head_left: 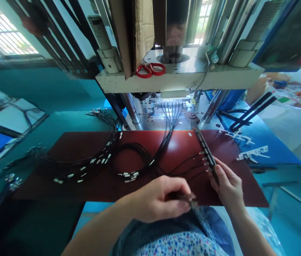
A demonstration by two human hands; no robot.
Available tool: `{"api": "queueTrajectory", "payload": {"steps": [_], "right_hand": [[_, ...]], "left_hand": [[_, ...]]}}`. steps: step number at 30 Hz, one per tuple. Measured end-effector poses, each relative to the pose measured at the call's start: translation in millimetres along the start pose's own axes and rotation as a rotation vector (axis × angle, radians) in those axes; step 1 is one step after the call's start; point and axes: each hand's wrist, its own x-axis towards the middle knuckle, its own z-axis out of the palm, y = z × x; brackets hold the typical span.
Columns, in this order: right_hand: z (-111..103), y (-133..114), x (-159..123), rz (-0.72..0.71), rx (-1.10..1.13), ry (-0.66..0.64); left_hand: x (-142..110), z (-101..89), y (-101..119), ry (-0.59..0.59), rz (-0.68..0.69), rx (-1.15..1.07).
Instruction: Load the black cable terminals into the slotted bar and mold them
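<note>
My right hand (229,183) is wrapped round the near end of a long, narrow dark bar (205,147), which slants away toward the press. Along the bar's left edge sit several small metal cable ends (205,163), with thin black cables (179,165) trailing left from them. My left hand (161,199) is closed in a pinch in front of my lap. A small, blurred metallic piece (193,202) shows at its fingertips; its kind is unclear. Coiled black cables with white tags (129,175) lie on the reddish-brown board (182,142) beyond my left hand.
A press with a lit lower mould (169,108) stands behind the board, cables running into it. Red-handled scissors (150,70) rest on its upper plate. Another cable bundle (110,124) lies left. White plastic sprues (254,153) and black rods (252,112) are at right.
</note>
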Motion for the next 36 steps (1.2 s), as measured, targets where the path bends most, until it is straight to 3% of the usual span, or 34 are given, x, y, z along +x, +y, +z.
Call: {"api": "queueTrajectory", "payload": {"steps": [2,4,6,8,12,16,26,31,36], "right_hand": [[-1.2,1.5,0.1,-0.007,0.002,-0.017],[-1.9,2.0,0.0,-0.013,0.004,-0.04],[-2.6,1.6,-0.8,-0.011,0.007,-0.062],[-3.3,0.4,-2.0,-0.001,0.015,-0.079],[-4.2,-2.5,-4.6,0.015,0.045,-0.075],[-3.9,-4.5,-5.0,0.034,0.082,-0.062],[1.0,-9.0,-8.4,-0.082,-0.136,-0.108],[-3.1,-3.7,-1.4,-0.098,-0.272,-0.217],[-4.1,-2.9,0.7,-0.017,-0.141,-0.136]], "left_hand": [[-20.7,-9.6,3.5,0.024,0.057,-0.03],[-24.6,-23.4,5.5,0.179,0.132,-0.223],[-8.9,-34.7,6.3,0.362,0.156,-0.416],[22.4,-38.5,4.1,0.469,0.116,-0.47],[93.1,-26.2,-11.8,0.472,-0.04,-0.257],[125.3,-11.9,-29.8,0.466,-0.178,-0.132],[129.1,-19.3,-40.1,0.429,-0.209,-0.179],[125.6,-18.5,-51.2,0.519,-0.13,-0.157],[122.2,-21.7,-56.2,0.551,-0.026,-0.126]]}}
